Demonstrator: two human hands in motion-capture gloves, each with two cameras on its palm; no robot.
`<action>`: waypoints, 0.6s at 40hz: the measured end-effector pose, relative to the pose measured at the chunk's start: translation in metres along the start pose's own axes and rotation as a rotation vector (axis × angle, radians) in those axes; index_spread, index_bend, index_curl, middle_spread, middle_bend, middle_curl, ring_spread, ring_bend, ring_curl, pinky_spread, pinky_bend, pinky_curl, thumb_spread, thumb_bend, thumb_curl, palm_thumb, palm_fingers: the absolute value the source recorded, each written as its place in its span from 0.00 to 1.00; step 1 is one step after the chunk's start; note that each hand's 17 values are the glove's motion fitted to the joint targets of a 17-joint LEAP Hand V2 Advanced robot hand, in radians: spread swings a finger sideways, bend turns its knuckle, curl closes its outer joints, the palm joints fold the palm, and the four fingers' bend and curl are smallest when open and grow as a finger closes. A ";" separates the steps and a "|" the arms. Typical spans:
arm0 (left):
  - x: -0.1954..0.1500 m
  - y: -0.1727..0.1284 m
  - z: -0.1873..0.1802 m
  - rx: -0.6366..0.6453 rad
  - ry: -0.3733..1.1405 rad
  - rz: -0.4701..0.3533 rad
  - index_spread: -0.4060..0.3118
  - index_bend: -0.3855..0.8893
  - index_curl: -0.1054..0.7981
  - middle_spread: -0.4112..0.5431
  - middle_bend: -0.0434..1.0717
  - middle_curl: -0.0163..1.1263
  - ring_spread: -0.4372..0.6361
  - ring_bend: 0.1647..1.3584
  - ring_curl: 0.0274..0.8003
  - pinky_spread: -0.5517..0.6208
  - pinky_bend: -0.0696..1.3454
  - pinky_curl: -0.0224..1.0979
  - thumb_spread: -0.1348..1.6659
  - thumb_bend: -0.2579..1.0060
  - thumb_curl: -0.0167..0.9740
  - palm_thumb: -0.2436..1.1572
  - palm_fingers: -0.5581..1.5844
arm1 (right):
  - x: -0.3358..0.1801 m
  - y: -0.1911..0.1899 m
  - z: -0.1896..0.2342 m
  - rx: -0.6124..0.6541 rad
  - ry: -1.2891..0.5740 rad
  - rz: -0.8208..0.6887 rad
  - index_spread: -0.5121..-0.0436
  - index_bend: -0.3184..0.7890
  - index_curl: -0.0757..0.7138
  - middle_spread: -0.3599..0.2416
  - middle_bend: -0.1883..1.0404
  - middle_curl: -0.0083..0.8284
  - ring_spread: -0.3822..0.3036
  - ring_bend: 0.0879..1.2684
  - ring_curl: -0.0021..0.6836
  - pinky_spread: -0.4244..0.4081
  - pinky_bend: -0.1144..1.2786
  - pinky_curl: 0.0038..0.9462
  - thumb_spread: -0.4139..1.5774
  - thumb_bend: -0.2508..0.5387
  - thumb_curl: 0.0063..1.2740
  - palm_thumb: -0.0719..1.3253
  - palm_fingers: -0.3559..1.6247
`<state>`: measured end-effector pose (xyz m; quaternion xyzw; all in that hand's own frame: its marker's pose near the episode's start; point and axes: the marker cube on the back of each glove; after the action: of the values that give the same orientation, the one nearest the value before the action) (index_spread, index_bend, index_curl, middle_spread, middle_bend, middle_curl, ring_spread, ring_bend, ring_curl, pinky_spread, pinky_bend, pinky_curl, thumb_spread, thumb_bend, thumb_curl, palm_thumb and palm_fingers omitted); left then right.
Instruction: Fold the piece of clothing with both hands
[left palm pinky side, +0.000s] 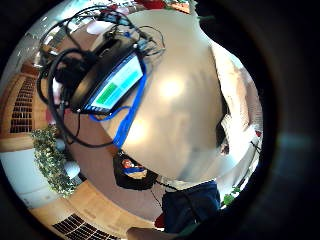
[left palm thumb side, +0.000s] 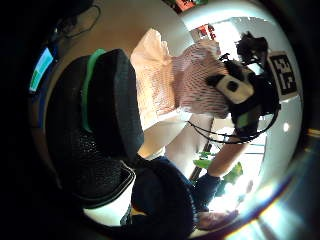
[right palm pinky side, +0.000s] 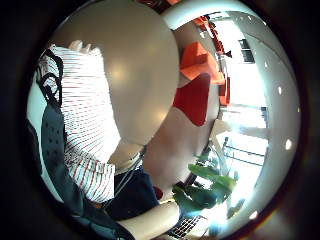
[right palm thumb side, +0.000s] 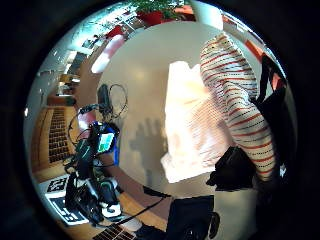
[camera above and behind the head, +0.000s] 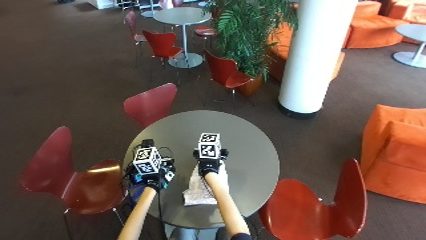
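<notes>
Round grey table (camera above and behind the head: 253, 145) in a lounge: red chairs (camera above and behind the head: 152, 102) around it, white pillar (camera above and behind the head: 311, 50) and plant (camera above and behind the head: 256, 25) beyond. Striped garment (camera above and behind the head: 197, 187) lies crumpled at the table's near edge. Right hand (camera above and behind the head: 210, 162) over its far end; left hand (camera above and behind the head: 152, 175) just beside it, apart. Cannot tell either hand's finger state.

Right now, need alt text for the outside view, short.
From above and behind, a person reaches both gloved hands over a round grey table: the right hand is over a pale garment lying near the table's near edge, the left hand beside it at the table's left. Red chairs ring the table on a dark floor, with a white column and a plant behind.
</notes>
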<state>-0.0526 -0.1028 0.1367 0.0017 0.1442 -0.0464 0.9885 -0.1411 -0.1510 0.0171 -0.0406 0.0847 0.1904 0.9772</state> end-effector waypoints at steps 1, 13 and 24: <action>-0.005 0.001 -0.001 0.006 -0.007 -0.015 0.44 0.46 0.60 0.50 0.17 0.26 0.64 0.23 0.34 0.67 0.24 0.33 0.84 0.21 0.27 0.30 0.42 | -0.009 0.000 0.008 -0.019 -0.012 -0.017 0.52 0.54 0.75 0.23 0.50 0.67 0.18 0.45 0.73 0.08 0.49 0.45 0.30 0.27 0.61 0.77 0.85; -0.044 0.018 -0.013 0.018 0.000 -0.076 0.45 0.45 0.60 0.50 0.17 0.25 0.64 0.23 0.34 0.66 0.23 0.33 0.86 0.20 0.27 0.31 0.43 | -0.071 0.042 0.038 -0.224 -0.257 -0.254 0.56 0.34 0.65 0.28 0.42 0.63 0.20 0.45 0.71 0.09 0.55 0.45 0.45 0.26 0.57 0.71 0.75; -0.049 0.015 -0.035 0.046 -0.037 -0.115 0.46 0.44 0.60 0.50 0.17 0.25 0.64 0.23 0.34 0.65 0.23 0.33 0.87 0.20 0.27 0.31 0.43 | -0.056 0.024 0.004 -0.168 -0.322 -0.308 0.34 0.33 0.50 0.52 0.24 0.54 0.58 0.33 0.67 0.54 0.64 0.50 0.67 0.22 0.46 0.53 0.36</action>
<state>-0.1076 -0.0832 0.1169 0.0153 0.1245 -0.1067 0.9863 -0.2008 -0.1490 0.0304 -0.1034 -0.0955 0.0494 0.9888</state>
